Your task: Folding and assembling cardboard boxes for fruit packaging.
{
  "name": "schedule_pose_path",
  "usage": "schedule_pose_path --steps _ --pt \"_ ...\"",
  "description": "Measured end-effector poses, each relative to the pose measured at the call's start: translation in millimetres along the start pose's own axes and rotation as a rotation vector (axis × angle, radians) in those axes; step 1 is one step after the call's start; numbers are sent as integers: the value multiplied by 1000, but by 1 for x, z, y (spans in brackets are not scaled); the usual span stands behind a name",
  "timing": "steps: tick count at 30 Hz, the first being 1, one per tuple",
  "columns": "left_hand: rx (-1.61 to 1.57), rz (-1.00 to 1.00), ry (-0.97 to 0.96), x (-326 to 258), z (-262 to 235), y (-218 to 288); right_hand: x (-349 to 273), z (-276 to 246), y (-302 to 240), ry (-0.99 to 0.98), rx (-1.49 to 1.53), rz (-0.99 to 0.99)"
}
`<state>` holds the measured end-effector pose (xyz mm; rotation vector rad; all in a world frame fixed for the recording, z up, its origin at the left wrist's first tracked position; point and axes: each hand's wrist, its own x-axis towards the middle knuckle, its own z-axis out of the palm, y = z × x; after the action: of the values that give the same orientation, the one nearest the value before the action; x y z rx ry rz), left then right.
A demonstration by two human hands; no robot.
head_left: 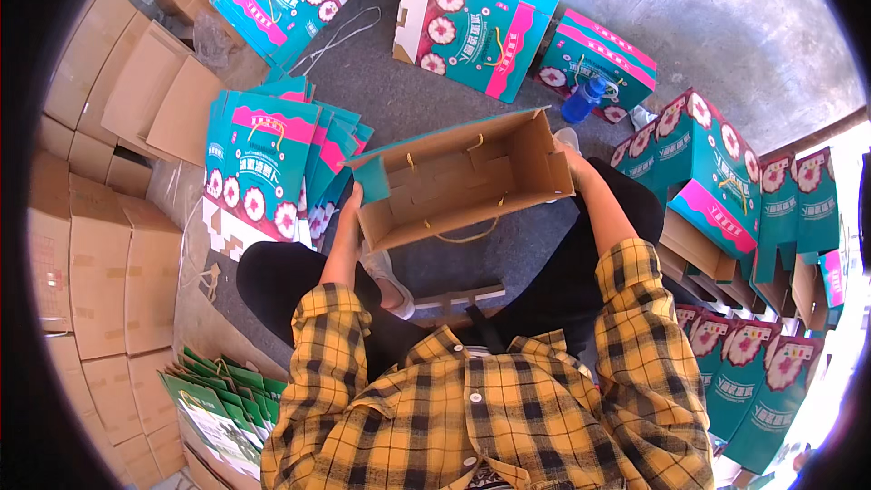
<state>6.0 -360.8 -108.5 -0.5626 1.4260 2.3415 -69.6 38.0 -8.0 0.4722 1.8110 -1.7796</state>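
Observation:
Between my two hands is an open cardboard gift box (440,152), its brown inside facing up and a teal flap at its left end. My left hand (355,204) grips the left end, with the fingers partly hidden by the box wall. At the opposite end, my right hand (572,168) is closed on the short side. Yellow cord handles (472,238) show along the long walls, one looping out over the near side. The box is held above the dark floor, between my bent knees.
Flat teal-and-pink cartons (263,159) lie in a fanned stack at left, with more stacks (485,14) at the far side. A blue bottle (583,102) stands by a made-up box (599,63). Finished boxes (717,172) crowd the right; brown cartons (100,263) line the left.

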Motion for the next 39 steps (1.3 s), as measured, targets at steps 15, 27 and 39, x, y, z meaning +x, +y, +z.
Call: schedule_pose_path --steps 15,27,39 --pt "733 433 194 -3 52 -3 19 11 14 282 -1930 -911" --pt "1111 294 45 -7 58 10 70 -3 31 168 -1175 -535" --pt "993 280 10 4 43 0 71 -13 -7 233 -496 84"
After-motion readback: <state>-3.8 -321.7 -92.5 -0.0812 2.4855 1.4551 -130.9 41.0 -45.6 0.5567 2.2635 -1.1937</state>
